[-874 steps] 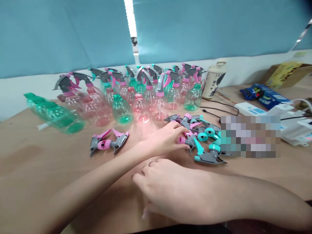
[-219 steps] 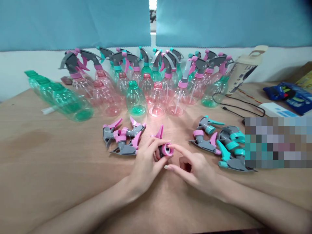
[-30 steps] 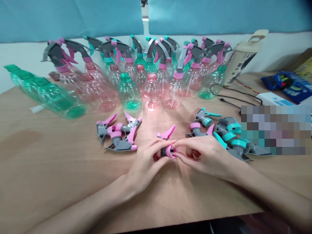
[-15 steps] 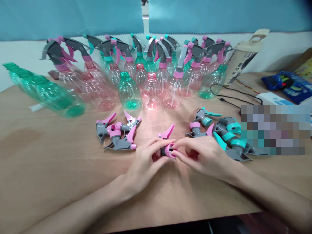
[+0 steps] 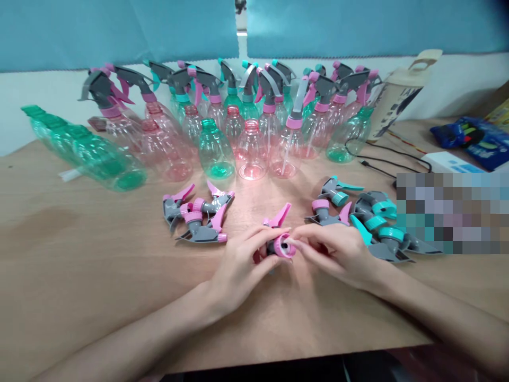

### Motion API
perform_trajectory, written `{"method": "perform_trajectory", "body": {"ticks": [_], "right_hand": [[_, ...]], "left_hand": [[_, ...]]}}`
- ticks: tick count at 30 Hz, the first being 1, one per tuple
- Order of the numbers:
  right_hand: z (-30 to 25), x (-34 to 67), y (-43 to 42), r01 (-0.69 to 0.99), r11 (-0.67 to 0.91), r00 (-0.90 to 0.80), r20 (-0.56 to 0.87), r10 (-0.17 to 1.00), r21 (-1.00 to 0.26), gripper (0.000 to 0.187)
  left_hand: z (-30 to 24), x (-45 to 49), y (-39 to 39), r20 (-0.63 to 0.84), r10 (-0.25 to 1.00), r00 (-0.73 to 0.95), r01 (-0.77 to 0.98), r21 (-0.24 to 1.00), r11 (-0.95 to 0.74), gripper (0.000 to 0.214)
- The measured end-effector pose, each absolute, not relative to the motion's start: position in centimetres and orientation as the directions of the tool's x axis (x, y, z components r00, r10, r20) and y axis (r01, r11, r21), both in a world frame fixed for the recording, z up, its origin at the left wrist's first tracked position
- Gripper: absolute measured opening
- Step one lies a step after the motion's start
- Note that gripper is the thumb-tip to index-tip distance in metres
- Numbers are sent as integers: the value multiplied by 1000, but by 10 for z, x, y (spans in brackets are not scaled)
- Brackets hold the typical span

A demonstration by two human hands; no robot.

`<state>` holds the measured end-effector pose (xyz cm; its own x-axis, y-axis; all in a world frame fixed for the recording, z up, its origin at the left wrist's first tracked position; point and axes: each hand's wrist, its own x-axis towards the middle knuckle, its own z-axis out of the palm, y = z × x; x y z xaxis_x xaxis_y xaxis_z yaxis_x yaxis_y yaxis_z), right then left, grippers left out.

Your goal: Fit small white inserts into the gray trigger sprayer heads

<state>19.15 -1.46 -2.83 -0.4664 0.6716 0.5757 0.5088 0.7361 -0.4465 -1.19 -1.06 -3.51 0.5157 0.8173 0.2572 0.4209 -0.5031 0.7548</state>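
My left hand (image 5: pixel 242 265) grips a grey spray head (image 5: pixel 278 233) with a pink trigger and a pink screw collar, held low over the wooden table (image 5: pixel 79 265). My right hand (image 5: pixel 338 252) sits just to its right, its fingertips pinched at the open end of the pink collar. Whether anything small lies between those fingertips is too fine to see. A small heap of pink-and-grey spray heads (image 5: pixel 199 215) lies left of my hands. A heap of teal-and-grey ones (image 5: pixel 366 220) lies to the right.
Several clear pink and green bottles (image 5: pixel 246 143) stand at the back, many with spray heads on. More green bottles (image 5: pixel 87 156) lie on their sides at the left. A beige jug (image 5: pixel 397 93), black cables (image 5: pixel 377 162), a white power strip (image 5: pixel 449 162) and a blue packet (image 5: pixel 473 138) sit at right.
Both hands stay on the pink spray head. My right fingertips have shifted slightly at the collar, and the view has drifted a little.
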Motion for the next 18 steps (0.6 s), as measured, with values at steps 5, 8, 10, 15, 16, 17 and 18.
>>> {"method": "perform_trajectory", "body": {"ticks": [5,8,10,15,16,17,18], "right_hand": [[-25,196,-15,584,688,-325,652,684,-431,10],[-28,197,-13,590,661,-309,626,716,-465,11],[-31,196,-11,582,647,-319,593,739,-492,12],[-42,192,-9,535,561,-345,443,828,-632,15],[-44,191,-9,514,542,-353,411,840,-665,16],[-45,191,-8,490,526,-357,391,849,-695,18],[-46,191,-8,467,513,-356,378,854,-720,19]], "left_hand": [[-32,-12,-16,318,788,528,433,697,-571,36],[-30,-15,-18,359,796,487,466,663,-585,39],[-26,-19,-18,391,792,468,492,630,-601,38],[-6,-44,-12,445,825,349,583,586,-563,32],[-1,-51,-10,452,841,298,601,595,-534,31],[3,-57,-6,461,853,245,610,611,-505,29],[7,-64,-3,454,866,208,615,628,-477,28]]}}
